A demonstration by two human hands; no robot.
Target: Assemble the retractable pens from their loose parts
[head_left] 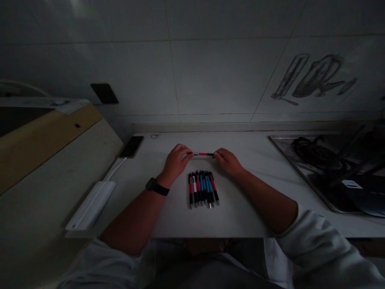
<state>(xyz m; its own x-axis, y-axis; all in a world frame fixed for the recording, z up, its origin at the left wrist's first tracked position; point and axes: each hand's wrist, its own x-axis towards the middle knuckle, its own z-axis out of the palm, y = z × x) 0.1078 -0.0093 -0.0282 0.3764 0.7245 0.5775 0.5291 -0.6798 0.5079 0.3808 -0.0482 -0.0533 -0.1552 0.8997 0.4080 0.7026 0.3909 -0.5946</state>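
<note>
A red and black pen [204, 154] lies crosswise between my two hands, behind a row of other pens. The fingertips of my left hand [177, 159] pinch its left end, and my right hand [226, 159] grips the right end. Below them on the white counter [240, 216], several click pens [198, 188] lie side by side with their metal tips toward me. Their barrels are red, white and blue with black parts. A dark watch is on my left wrist.
At the left, a phone [131, 147] is on the counter, with a cable running to a white power strip [92, 204]. A small ring-like item [155, 136] lies near the wall. To the right is a gas stove [319, 176] with a metal rim. A wooden-edged panel [60, 124] stands far left.
</note>
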